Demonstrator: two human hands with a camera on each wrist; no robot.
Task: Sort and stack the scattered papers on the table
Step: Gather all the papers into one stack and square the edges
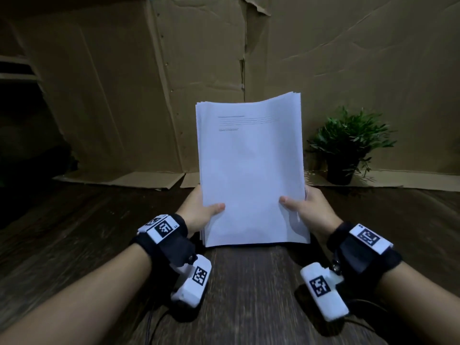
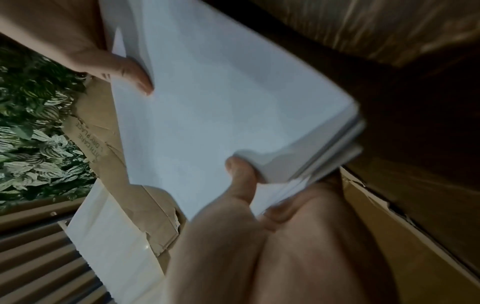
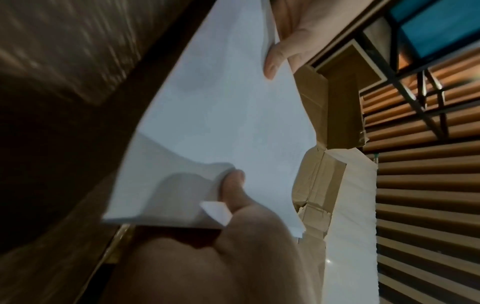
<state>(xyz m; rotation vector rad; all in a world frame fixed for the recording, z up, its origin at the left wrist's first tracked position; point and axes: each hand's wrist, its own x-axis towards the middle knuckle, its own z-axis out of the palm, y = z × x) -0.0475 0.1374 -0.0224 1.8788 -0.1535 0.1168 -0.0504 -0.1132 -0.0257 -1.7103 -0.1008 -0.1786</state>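
Observation:
A stack of white papers stands upright, its bottom edge on or just above the dark wooden table. A few printed lines show near the top of the front sheet. My left hand grips the stack's lower left edge, thumb on the front sheet. My right hand grips the lower right edge the same way. In the left wrist view the left hand's thumb presses the paper stack, whose sheet edges fan slightly. In the right wrist view the right hand's thumb bends the paper stack at its corner.
A small green potted plant stands at the back right of the table. Brown cardboard sheets form a wall behind the table, with flaps lying on its far edge. Dark shelving shows at the far left.

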